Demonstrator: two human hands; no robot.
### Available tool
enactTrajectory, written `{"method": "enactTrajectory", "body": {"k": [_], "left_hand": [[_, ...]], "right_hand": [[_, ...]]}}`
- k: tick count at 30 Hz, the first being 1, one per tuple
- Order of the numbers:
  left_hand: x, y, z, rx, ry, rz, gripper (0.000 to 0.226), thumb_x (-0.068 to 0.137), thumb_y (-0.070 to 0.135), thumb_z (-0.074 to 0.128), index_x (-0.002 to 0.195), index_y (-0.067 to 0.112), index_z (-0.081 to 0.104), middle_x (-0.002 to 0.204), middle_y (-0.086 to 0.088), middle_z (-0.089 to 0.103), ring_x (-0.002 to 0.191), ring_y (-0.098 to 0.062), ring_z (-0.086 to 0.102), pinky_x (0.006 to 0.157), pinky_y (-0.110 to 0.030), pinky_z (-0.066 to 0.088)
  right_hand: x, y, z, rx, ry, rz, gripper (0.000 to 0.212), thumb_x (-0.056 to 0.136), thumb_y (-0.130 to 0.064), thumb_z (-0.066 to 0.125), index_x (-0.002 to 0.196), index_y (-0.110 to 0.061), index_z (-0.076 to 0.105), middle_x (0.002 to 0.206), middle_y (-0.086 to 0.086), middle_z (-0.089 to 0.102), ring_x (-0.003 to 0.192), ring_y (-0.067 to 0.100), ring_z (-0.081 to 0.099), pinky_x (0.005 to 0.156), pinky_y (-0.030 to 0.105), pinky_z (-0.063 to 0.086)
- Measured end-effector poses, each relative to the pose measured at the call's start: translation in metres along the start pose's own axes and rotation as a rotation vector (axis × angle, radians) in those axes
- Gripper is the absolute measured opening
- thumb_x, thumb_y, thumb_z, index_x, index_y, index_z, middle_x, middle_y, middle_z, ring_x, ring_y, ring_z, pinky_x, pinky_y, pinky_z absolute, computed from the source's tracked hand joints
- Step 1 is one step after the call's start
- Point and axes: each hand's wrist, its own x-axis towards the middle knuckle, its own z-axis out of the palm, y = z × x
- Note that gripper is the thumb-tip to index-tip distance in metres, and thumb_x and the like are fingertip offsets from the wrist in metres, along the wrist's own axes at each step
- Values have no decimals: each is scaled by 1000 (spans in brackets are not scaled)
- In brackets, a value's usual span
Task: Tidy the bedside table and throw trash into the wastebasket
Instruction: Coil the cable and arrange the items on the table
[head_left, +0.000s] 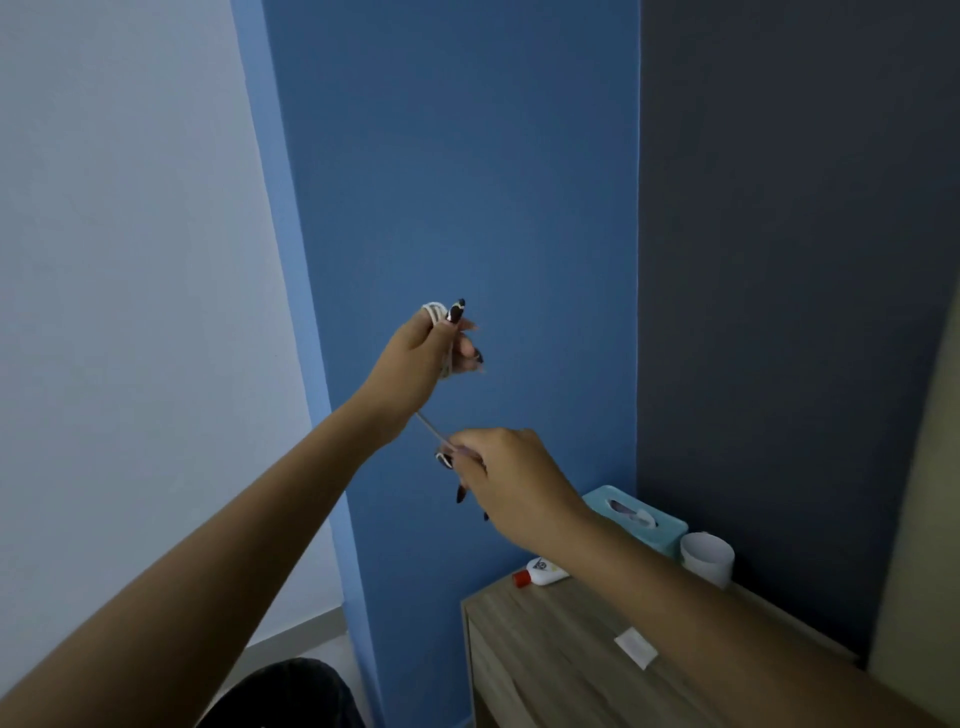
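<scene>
My left hand (423, 353) is raised in front of the blue wall, with a white cable (435, 312) coiled around its fingers. A straight length of the cable runs down to my right hand (506, 467), which pinches its free end just below and to the right. Both hands are well above the wooden bedside table (550, 644) at the lower right. On the table lie a small white paper scrap (635, 647) and a white bottle with a red cap (540, 571) on its side.
A teal tissue box (636, 517) and a white cup (706, 558) stand at the table's back, against the dark grey wall. A dark round object (291, 693) shows on the floor at the bottom left of the table.
</scene>
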Motion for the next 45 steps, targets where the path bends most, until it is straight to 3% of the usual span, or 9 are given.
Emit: {"method": "enactTrajectory", "body": {"k": [8,12,18,22,26,31,35,40,45], "left_hand": [[-33,-21,-18,629,-211,-66,42,103,29,34,80,9,62,54,3,58,43,-7,53,52,-18,43],[-58,2,15,467,-345,-135,65,97,55,28,58,6,46,46,3,36,41,-13,32,43,-18,31],[-52,26,32,-127,-372,-195,47,99,28,42,54,19,36,45,3,23,37,-12,17,43,-25,22],[-39,26,32,-382,-290,-252,45,101,32,36,58,17,33,44,4,25,36,-11,23,50,-27,19],[-36,11,23,-58,-134,-194,45,101,41,37,64,15,44,53,-2,39,48,-16,40,56,-27,35],[-40,-9,17,141,12,-153,40,102,35,35,71,13,45,59,1,36,47,-12,37,51,-25,32],[-36,-19,14,344,118,-61,37,103,34,33,73,13,41,61,1,40,52,-15,36,53,-32,33],[-36,-13,18,186,105,-89,38,103,35,30,74,13,39,56,8,37,46,-8,32,47,-22,30],[-37,-5,20,-112,-32,-244,41,104,33,31,67,15,37,55,3,26,45,-12,22,48,-24,22]], "right_hand": [[3,25,-72,-501,-26,-120,16,96,-14,54,96,-17,69,76,3,61,70,19,58,64,38,50],[15,38,-94,-358,132,-68,26,98,-25,50,84,-15,69,66,4,63,61,20,56,60,38,47],[18,38,-72,105,83,40,22,98,-20,52,95,-21,74,78,-7,71,72,3,67,64,23,57],[10,26,-47,546,-71,256,21,98,-15,50,97,-16,71,89,7,74,79,22,71,72,31,61],[5,29,-33,411,-79,229,20,99,-20,48,95,-15,67,77,2,70,59,11,65,66,27,59],[-3,31,-38,194,-41,176,27,100,-14,43,95,-17,70,75,-3,67,58,8,62,68,32,60],[-7,25,-39,131,349,29,23,96,-19,53,92,-6,72,70,8,69,66,28,66,65,49,55],[-8,24,-26,35,382,-25,29,93,-22,52,84,2,66,67,16,64,64,31,61,60,47,51],[-3,35,-28,69,431,141,21,94,-15,54,103,-14,73,80,1,74,68,15,67,67,39,58]]}}
